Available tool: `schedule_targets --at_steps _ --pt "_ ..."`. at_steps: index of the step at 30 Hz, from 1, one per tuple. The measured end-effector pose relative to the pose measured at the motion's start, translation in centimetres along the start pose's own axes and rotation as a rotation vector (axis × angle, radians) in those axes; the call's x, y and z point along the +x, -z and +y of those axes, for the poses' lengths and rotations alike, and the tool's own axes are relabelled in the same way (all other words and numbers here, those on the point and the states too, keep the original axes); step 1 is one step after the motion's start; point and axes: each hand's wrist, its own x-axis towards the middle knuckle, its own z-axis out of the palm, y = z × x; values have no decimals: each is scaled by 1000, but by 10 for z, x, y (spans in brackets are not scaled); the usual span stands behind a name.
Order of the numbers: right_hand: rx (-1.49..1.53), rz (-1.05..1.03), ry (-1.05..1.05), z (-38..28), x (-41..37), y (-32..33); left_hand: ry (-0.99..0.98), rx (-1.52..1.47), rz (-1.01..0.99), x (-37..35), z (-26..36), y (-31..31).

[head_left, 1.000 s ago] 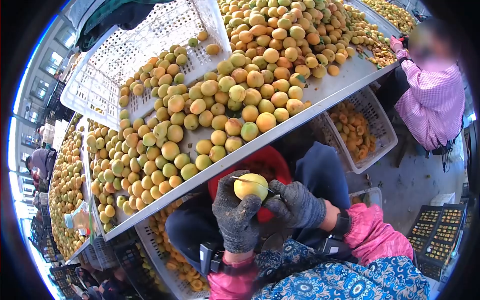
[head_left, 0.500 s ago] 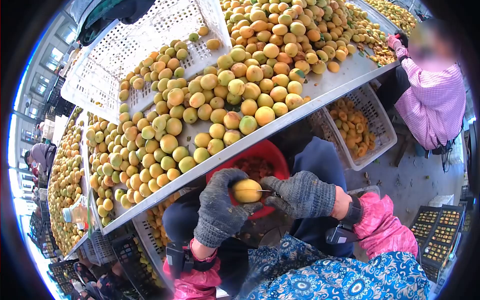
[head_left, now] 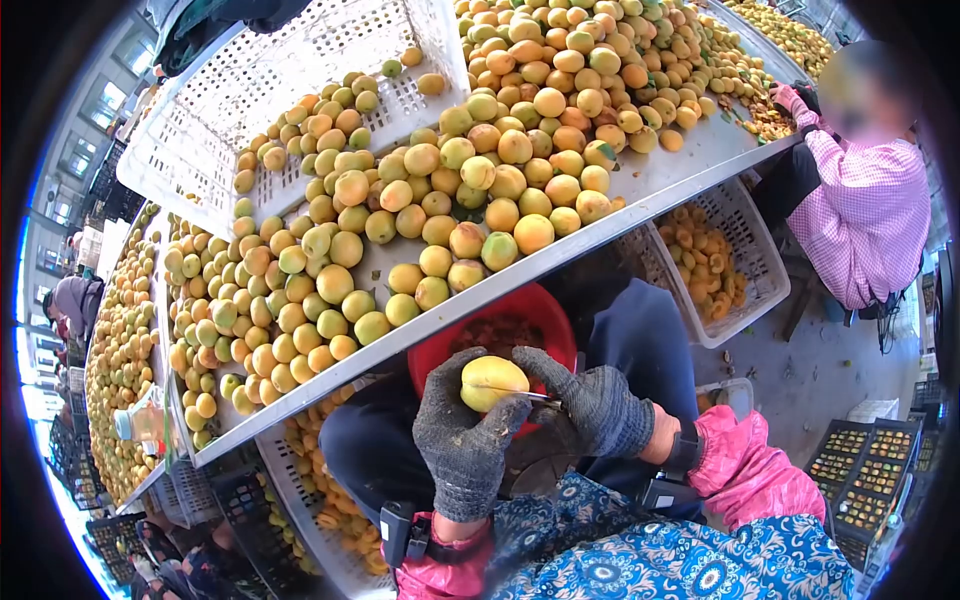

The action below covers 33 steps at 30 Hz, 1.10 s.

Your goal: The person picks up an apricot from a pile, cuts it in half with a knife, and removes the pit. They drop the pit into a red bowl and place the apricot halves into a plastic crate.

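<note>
My left hand (head_left: 458,440), in a dark grey knit glove, is closed around a yellow apricot (head_left: 494,382) with a cut line across it. The gloved right hand (head_left: 608,412) grips a small knife (head_left: 541,399), whose thin blade meets the apricot's right side; its handle is hidden in the fingers. Both hands are over my lap, just in front of a red basin (head_left: 566,330) with reddish-brown scraps inside. Above them, many whole apricots (head_left: 420,200) cover a sloping metal-edged table.
The table's metal edge (head_left: 400,340) runs diagonally beyond my hands. A white crate (head_left: 755,312) of halved apricots stands right, another (head_left: 290,500) lower left. A co-worker in a pink checked top (head_left: 865,220) sits at right. Black trays (head_left: 865,480) lie on the floor.
The apricot has been turned in my left hand, and its cut line now slopes. My left hand has shifted right and its wrist is more upright; the right hand has tilted downward.
</note>
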Motion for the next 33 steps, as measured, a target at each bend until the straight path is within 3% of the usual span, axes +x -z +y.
schedule_targets --at_steps 6,9,12,16,18,22,24,31,33 --pt "30 -8 38 3 3 -1 -149 326 80 6 -4 5" --pt "-8 -130 -6 3 8 4 -280 507 49 10 -8 10" --pt "-19 -71 32 6 6 0 -308 621 -3 13 -8 13" --pt "-112 -106 -15 5 9 -3 -259 599 15 19 -12 11" --pt "-31 -94 -65 0 10 0 -61 435 -10 20 -23 13" --pt "120 -162 -121 2 8 8 -35 327 -46 19 -36 17" --pt "185 -174 -143 -5 4 20 -356 614 -17 17 -41 20" --pt "149 -207 -167 -17 -14 35 -486 655 -82 8 -34 22" --pt "326 -188 -177 -21 -19 46 -562 877 -18 7 -38 33"
